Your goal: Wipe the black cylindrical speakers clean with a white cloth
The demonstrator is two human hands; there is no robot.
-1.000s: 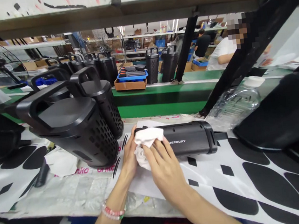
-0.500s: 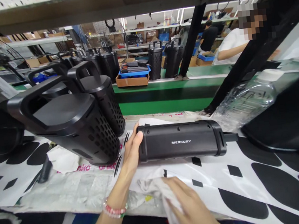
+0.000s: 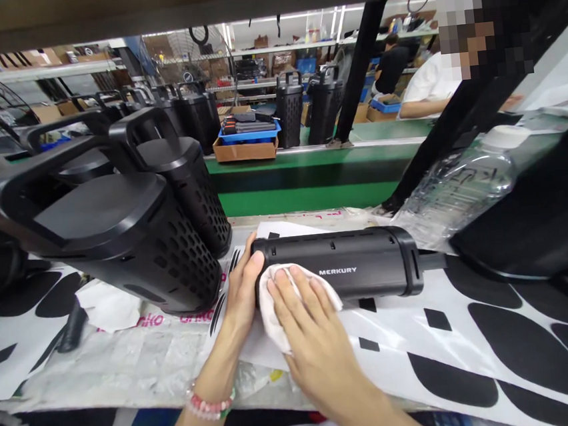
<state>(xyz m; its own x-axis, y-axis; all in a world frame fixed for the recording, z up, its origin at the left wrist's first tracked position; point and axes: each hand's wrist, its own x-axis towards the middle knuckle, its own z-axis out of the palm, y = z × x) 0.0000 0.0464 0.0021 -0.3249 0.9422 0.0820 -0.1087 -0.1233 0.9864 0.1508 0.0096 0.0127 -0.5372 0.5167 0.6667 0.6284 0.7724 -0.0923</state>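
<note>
A long black casing (image 3: 373, 251) marked MERKURY lies on its side on the worktable, its handle pointing right. Around its left end wraps my left hand (image 3: 240, 296), thumb on the upper face and fingers partly hidden behind. My right hand (image 3: 313, 334) presses a white cloth (image 3: 275, 321) against the front of the casing, left of the lettering, its fingers laid together over the cloth. To the left stand a large black perforated housing (image 3: 136, 247) with a top handle and a similar housing (image 3: 188, 182) behind it.
A clear plastic bottle (image 3: 466, 182) leans at the right beside a large black object (image 3: 540, 215). A dark post (image 3: 435, 118) slants across the right. Behind, a blue tray (image 3: 249, 134) sits in a cardboard box on the green bench, and a person in white (image 3: 427, 85) works there.
My right hand has moved up and forward with the cloth, from in front of the casing onto its left part. My left hand keeps hold of the casing's end. The view has shifted slightly.
</note>
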